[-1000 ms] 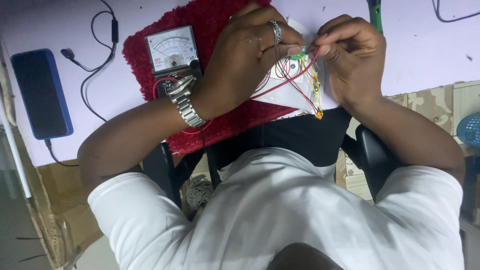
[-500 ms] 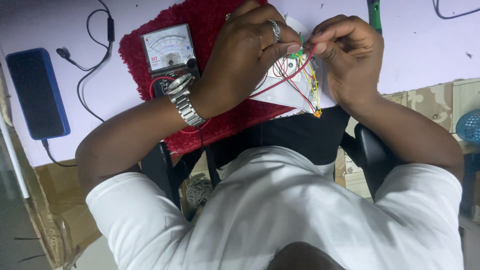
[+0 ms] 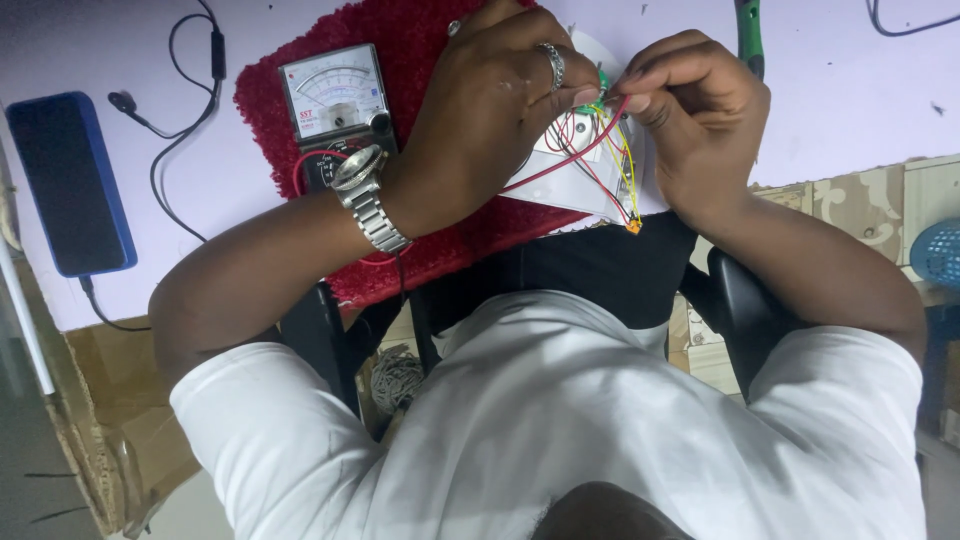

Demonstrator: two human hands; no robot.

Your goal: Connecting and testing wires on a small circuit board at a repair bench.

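Two hands are seen upper centre of the frame. Far left, a blue phone (image 3: pixel 70 180) lies flat; a dial meter (image 3: pixel 335 105) rests on a red mat (image 3: pixel 420 60). Left hand (image 3: pixel 490 110) is closed around a white board (image 3: pixel 585 185). Right hand (image 3: pixel 690 110) is pinched on a red wire (image 3: pixel 570 160).

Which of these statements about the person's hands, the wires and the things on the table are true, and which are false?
1. The left hand wears a silver ring and a metal wristwatch. True.
2. The right hand pinches thin red wires. True.
3. The analogue meter lies on a blue cloth. False: on a red fluffy mat.
4. The dark blue slab-shaped device lies right of the hands. False: it lies left.
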